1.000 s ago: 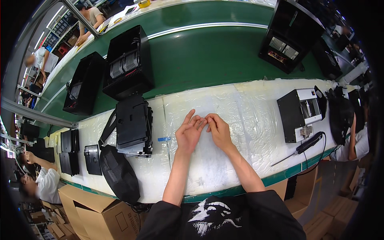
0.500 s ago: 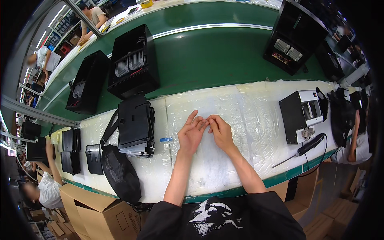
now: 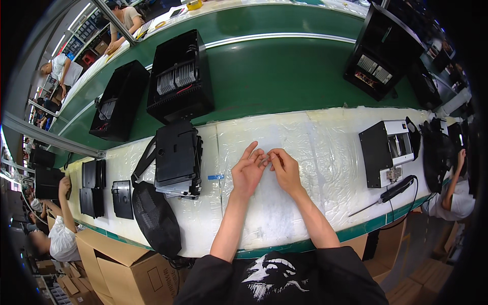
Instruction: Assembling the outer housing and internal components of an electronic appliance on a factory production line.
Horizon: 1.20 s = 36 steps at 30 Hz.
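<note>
Over the middle of the film-covered table [image 3: 284,223], my two hands meet at their fingertips. My left hand [image 3: 247,172] is turned palm up, fingers apart and loosely bent. Beside it, my right hand [image 3: 285,170] has thumb and fingers pinched together against the left fingertips. Anything inside that pinch is too small to make out. Left of my hands lies a blue strip [image 3: 216,177] on the table, next to a stack of black plastic panels [image 3: 175,155].
A black mesh bag [image 3: 156,218] and black panels [image 3: 92,188] lie left. On the right stand a black-and-silver machine [image 3: 386,152] and a corded electric screwdriver [image 3: 396,190]. Black housings [image 3: 182,76] rest on the green conveyor [image 3: 274,66]. Co-workers are at both sides; cardboard boxes [image 3: 137,277] stand below.
The whole view has shifted slightly, so the bench items sit a little farther right. My hands keep nearly the same pose, with small finger movements. The left co-worker's hand has moved beside a black box.
</note>
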{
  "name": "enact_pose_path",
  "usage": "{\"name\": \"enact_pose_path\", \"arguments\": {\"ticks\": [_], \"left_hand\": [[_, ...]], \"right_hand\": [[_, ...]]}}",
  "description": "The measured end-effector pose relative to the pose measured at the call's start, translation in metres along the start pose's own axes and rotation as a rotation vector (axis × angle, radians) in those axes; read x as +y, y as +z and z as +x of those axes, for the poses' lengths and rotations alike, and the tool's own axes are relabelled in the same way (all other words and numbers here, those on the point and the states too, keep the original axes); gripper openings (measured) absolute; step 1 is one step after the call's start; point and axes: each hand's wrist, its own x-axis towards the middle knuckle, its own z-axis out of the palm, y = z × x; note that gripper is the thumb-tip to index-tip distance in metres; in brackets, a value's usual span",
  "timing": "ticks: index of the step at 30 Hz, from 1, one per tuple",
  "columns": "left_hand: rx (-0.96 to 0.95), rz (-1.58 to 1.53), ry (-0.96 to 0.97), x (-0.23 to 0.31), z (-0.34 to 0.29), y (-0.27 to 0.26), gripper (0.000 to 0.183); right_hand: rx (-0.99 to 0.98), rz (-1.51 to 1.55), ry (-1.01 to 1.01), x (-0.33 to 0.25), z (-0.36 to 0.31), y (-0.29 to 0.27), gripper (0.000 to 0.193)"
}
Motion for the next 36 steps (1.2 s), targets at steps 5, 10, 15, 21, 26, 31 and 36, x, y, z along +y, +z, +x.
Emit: {"name": "enact_pose_path", "arguments": {"ticks": [5,10,15,21,26,31,36], "left_hand": [[-0.005,-0.004,-0.003,0.0005,-0.0004,0.0003,0.052],[0.003,0.027,0.006,-0.0004,-0.0005,0.0003,0.054],[-0.012,0.019,0.007,-0.0003,-0.0002,-0.0016,0.054],[-0.015,0.010,0.009,-0.0014,0.0001,-0.0010,0.053],[-0.012,0.003,0.011,0.0000,-0.0006,-0.0025,0.053],[-0.022,0.001,0.011,-0.0008,0.0003,-0.0012,0.053],[-0.012,0.003,0.013,-0.0008,-0.0001,-0.0023,0.053]], "right_hand": [[0.007,-0.031,-0.020,0.0030,0.0001,0.0010,0.016],[-0.002,-0.017,-0.009,0.0012,-0.0004,0.0004,0.014],[-0.006,0.007,-0.021,0.0010,-0.0006,0.0004,0.013],[-0.003,-0.010,-0.046,0.0014,-0.0003,-0.0022,0.012],[-0.055,-0.050,-0.026,-0.0002,-0.0004,-0.0027,0.015],[-0.006,-0.017,-0.057,0.0028,-0.0005,-0.0016,0.012],[-0.006,-0.019,-0.061,0.0041,-0.0007,-0.0011,0.013]]}}
